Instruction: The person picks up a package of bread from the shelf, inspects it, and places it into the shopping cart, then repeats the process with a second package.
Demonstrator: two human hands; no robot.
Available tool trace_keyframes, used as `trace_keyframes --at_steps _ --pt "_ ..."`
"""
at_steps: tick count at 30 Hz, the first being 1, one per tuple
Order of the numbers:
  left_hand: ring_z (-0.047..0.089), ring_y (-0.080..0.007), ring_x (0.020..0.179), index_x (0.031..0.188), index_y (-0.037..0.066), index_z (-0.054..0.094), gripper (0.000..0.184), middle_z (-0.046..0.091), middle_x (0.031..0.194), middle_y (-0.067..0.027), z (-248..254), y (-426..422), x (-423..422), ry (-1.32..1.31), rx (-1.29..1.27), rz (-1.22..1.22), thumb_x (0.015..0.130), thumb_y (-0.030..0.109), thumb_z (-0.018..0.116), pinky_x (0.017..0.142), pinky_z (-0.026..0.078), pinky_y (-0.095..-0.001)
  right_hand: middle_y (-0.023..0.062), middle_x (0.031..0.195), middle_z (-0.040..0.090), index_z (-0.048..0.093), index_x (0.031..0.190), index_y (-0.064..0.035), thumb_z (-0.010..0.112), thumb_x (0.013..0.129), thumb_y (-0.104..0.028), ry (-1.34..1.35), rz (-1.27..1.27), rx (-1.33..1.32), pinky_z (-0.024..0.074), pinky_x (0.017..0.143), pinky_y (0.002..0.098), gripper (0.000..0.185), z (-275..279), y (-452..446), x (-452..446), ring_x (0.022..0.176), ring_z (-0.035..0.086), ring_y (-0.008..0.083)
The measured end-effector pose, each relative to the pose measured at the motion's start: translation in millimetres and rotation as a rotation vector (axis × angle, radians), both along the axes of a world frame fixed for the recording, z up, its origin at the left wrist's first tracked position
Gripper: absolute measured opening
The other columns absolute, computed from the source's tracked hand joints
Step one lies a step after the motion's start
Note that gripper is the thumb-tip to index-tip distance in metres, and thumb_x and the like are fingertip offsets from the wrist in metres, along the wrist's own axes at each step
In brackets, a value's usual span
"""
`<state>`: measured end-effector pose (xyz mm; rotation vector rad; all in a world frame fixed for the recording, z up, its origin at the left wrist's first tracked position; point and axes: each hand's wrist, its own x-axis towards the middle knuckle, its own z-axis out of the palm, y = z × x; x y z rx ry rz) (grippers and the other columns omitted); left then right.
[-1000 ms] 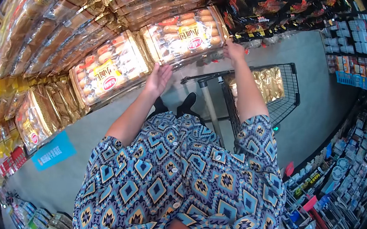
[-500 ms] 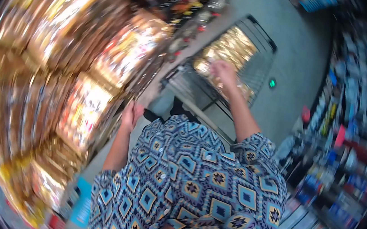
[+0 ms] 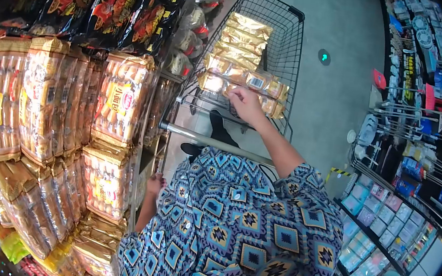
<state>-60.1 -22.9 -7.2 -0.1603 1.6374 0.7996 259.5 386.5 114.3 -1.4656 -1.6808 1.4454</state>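
In the head view, my right hand (image 3: 246,105) reaches into the near end of a black wire shopping cart (image 3: 297,13). Its fingers are closed at the edge of a gold-wrapped bread pack (image 3: 231,71) with a barcode label, which lies over other packs. Several shiny gold packs (image 3: 242,41) lie in a row toward the cart's far end. My left hand (image 3: 156,183) hangs low beside the shelf, fingers loosely curled and slightly apart, with nothing seen in it. Close to it stand shelved bread packs (image 3: 104,182).
Bread packs (image 3: 45,101) fill the left shelf, below black packets (image 3: 108,5) with red and orange print. The cart's grey handle bar (image 3: 215,139) crosses in front of my body. A green arrow marker (image 3: 324,56) sits on the floor. Hanging goods (image 3: 425,117) line the right side.
The view has turned and steadied, so the cart now appears more upright. My right hand has moved to the near end of the packs. My left hand now appears lower beside the shelf.
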Motion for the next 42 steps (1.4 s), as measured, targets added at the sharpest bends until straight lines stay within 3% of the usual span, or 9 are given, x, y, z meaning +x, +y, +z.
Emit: trace_keyframes --at_steps 6,9,15,21,25,28,30,34,42 --pt "0.06 -0.0121 0.065 0.095 0.005 0.058 0.021 0.063 0.078 -0.004 62 104 15 0.2 0.175 -0.129 0.097 0.026 0.053 0.058 0.048 -0.0252 0.0121 0.086 0.069 0.067 0.095 -0.0067 0.057 0.088 -0.023 -0.252 -0.08 0.149 0.051 0.069 0.0355 0.02 -4 83 22 0.075 0.065 0.0209" --pt "0.061 -0.013 0.071 0.102 0.008 0.058 0.025 0.063 0.084 -0.0032 75 122 22 0.188 0.206 -0.144 0.096 0.032 0.055 0.065 0.051 -0.0272 0.0184 0.082 0.067 0.068 0.087 -0.0058 0.053 0.087 -0.02 -0.331 -0.235 0.331 0.0521 0.07 0.0395 0.021 -18 155 35 0.072 0.065 0.0337" --pt "0.063 -0.0136 0.073 0.105 0.004 0.057 0.031 0.064 0.09 -0.0057 83 85 31 0.201 0.051 -0.315 0.095 0.034 0.055 0.064 0.049 -0.0262 0.0137 0.121 0.056 0.057 0.116 -0.0061 0.064 0.082 -0.023 -0.787 -0.026 0.532 0.0367 0.1 0.0427 0.038 -33 244 24 0.116 0.048 0.0336" --pt "0.065 -0.0164 0.075 0.106 0.006 0.055 0.028 0.065 0.091 -0.0081 74 13 25 0.182 -0.079 -0.279 0.096 0.032 0.053 0.061 0.05 -0.0279 0.0112 0.133 0.05 0.052 0.123 -0.0068 0.066 0.082 -0.027 -0.965 0.212 0.378 0.0299 0.105 0.0439 0.047 -38 269 13 0.127 0.04 0.0311" --pt "0.066 -0.0172 0.075 0.107 0.007 0.054 0.024 0.066 0.093 -0.0086 72 11 31 0.171 -0.111 -0.231 0.097 0.029 0.051 0.06 0.051 -0.0289 0.0124 0.126 0.056 0.054 0.122 -0.0072 0.064 0.084 -0.029 -0.911 0.171 0.479 0.0329 0.103 0.0451 0.046 -65 283 23 0.123 0.044 0.0315" --pt "0.065 -0.0156 0.076 0.108 0.008 0.055 0.026 0.066 0.093 -0.0071 84 21 42 0.165 -0.072 -0.215 0.096 0.031 0.054 0.061 0.049 -0.0272 0.0142 0.116 0.062 0.058 0.12 -0.0096 0.06 0.087 -0.031 -0.85 0.135 0.195 0.0376 0.098 0.0491 0.039 -57 291 30 0.114 0.052 0.0325" --pt "0.065 -0.0149 0.076 0.11 0.008 0.055 0.028 0.065 0.093 -0.0064 87 38 46 0.171 -0.028 -0.222 0.095 0.031 0.055 0.062 0.049 -0.0265 0.0147 0.097 0.068 0.066 0.105 -0.011 0.056 0.089 -0.028 -0.806 -0.015 0.456 0.0424 0.091 0.046 0.026 -70 283 37 0.1 0.06 0.035" --pt "0.064 -0.0135 0.077 0.114 0.007 0.055 0.032 0.065 0.093 -0.0047 96 66 52 0.199 0.007 -0.223 0.094 0.032 0.058 0.066 0.048 -0.0257 0.014 0.108 0.065 0.063 0.114 -0.0147 0.053 0.092 -0.029 -0.848 0.099 0.477 0.0427 0.092 0.0482 0.029 -81 289 51 0.103 0.059 0.0346" --pt "0.064 -0.0134 0.076 0.113 0.007 0.056 0.027 0.065 0.093 -0.004 89 45 43 0.177 -0.022 -0.203 0.095 0.028 0.056 0.066 0.049 -0.0264 0.017 0.096 0.067 0.065 0.101 -0.0115 0.044 0.094 -0.031 -0.857 -0.049 0.546 0.0477 0.081 0.0487 0.03 -25 311 90 0.091 0.062 0.0393"
